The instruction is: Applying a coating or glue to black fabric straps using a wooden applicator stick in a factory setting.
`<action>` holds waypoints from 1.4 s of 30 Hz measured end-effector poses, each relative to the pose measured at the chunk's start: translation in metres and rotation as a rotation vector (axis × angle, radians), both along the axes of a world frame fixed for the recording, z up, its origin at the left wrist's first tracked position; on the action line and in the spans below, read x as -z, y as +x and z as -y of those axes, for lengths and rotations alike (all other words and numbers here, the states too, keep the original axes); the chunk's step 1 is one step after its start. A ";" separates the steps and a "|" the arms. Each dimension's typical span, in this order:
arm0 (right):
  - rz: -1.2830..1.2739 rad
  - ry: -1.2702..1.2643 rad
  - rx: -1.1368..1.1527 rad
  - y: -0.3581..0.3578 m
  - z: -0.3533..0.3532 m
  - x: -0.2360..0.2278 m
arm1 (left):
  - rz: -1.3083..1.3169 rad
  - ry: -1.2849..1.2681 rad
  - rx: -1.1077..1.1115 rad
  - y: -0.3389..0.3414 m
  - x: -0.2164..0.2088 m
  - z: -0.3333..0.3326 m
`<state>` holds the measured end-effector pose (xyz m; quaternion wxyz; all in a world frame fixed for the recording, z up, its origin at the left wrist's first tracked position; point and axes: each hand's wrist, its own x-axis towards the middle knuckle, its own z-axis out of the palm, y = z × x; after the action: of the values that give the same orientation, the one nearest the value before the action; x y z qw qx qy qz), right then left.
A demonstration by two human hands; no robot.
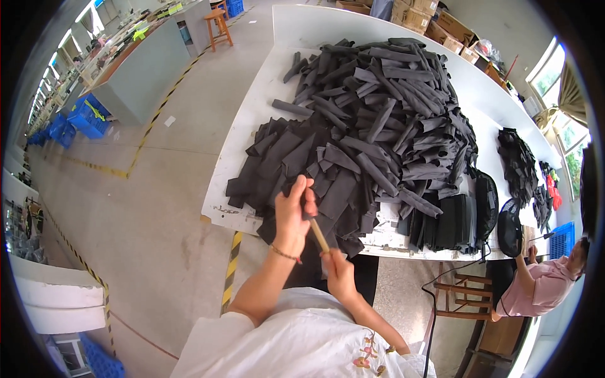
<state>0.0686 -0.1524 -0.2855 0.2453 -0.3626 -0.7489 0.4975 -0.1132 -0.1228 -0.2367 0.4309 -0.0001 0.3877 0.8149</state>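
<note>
My right hand is closed round the lower end of a light wooden stick, held at a slant over the table's near edge. The stick's upper end runs into a dark fabric piece at my left hand. The fingers of that hand are curled round the fabric, most of which they hide. Just beyond my hands lies a spread of flat dark grey fabric pieces, some hanging over the near edge. Behind them rises a large heap of narrow, tube-like dark fabric pieces.
The white table has a raised back board. Stacked black pieces and black mesh-like items are on the right. A co-worker in pink sits beyond a wooden stool. A black cable hangs nearby.
</note>
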 end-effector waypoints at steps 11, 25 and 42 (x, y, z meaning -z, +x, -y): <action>0.311 -0.171 0.009 0.117 0.026 -0.022 | -0.001 0.123 0.009 -0.013 -0.021 -0.023; -0.372 0.076 0.225 -0.006 -0.075 -0.059 | -0.434 0.069 0.242 0.033 0.011 -0.012; -0.631 0.357 0.853 0.006 -0.207 -0.158 | -0.621 0.142 0.884 0.108 0.016 0.061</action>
<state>0.0744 0.0543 -0.1276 0.6947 -0.4198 -0.4987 0.3040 -0.0051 -0.1836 -0.2526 0.5966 0.4328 0.4037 0.5420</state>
